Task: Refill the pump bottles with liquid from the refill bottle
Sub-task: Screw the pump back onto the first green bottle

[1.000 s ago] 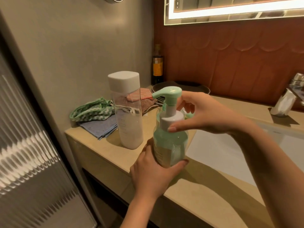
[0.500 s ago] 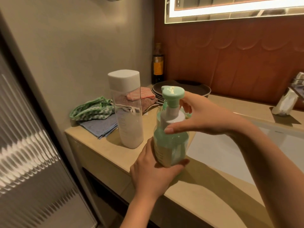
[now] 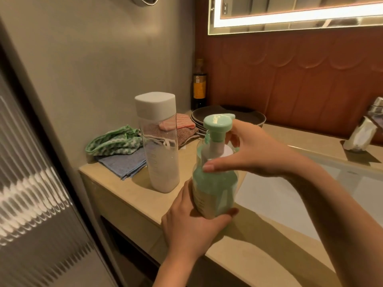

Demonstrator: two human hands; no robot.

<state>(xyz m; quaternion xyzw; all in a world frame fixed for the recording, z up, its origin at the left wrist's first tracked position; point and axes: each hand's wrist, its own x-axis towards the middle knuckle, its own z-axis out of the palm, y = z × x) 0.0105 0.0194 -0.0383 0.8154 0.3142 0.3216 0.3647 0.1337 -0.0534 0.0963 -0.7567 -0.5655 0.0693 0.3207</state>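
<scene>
A green pump bottle (image 3: 215,189) with a mint pump head (image 3: 217,123) and a white collar stands near the front edge of the beige counter (image 3: 132,193). My left hand (image 3: 192,226) grips its lower body from the front. My right hand (image 3: 255,154) wraps thumb and fingers round the white collar below the pump head. A tall clear refill bottle (image 3: 159,146) with a white square cap stands just left of it, part full of pale liquid. A second green bottle is mostly hidden behind the pump bottle.
Folded cloths (image 3: 118,146) lie at the counter's left by the wall. Dark plates (image 3: 226,119) and a dark glass bottle (image 3: 199,85) stand in the back corner. A white basin (image 3: 290,193) lies to the right, with a chrome tap (image 3: 371,121) at the far right.
The pump head has turned under my right hand: its spout pointed left, and it now points away to the right. My left hand keeps the same hold on the bottle.
</scene>
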